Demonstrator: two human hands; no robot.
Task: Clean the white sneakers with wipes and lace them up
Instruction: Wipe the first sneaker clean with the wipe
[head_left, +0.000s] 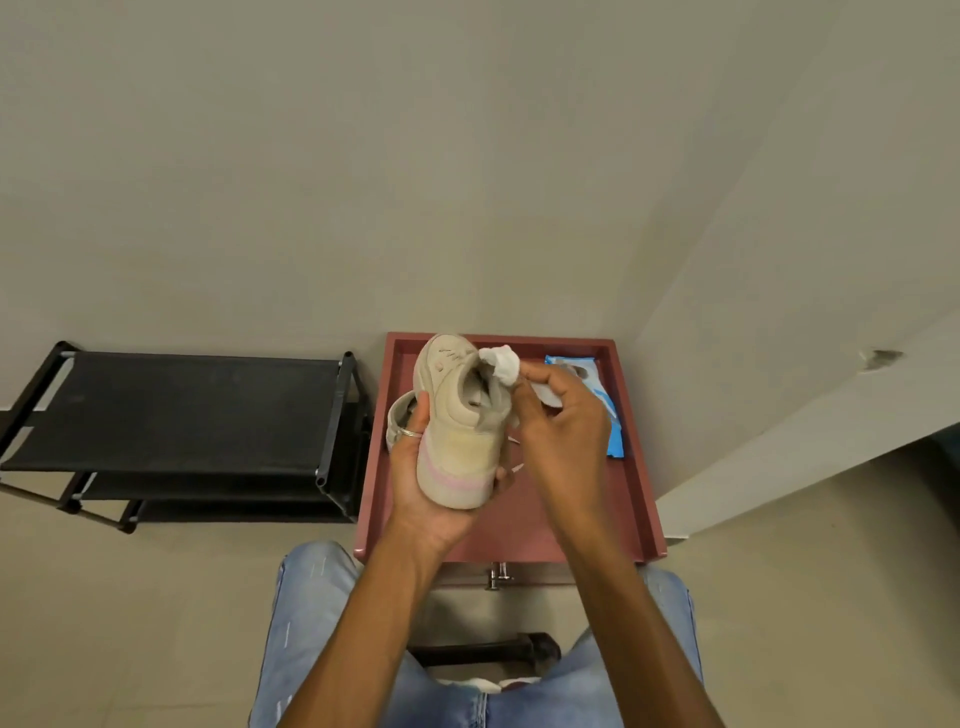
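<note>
My left hand (415, 478) grips an off-white sneaker (460, 415) by its heel, toe pointing away, above a red-brown table top (636, 499). A pink band runs around the heel. My right hand (563, 421) pinches a crumpled white wipe (501, 364) against the sneaker's collar on its right side. A second sneaker (399, 415) lies on the table behind my left hand, mostly hidden. A loose lace end (514, 441) shows between my hands.
A blue pack of wipes (605, 410) lies at the table's right, partly behind my right hand. A black shoe rack (176, 415) stands to the left against the wall. My knees in blue jeans (311, 623) sit below the table.
</note>
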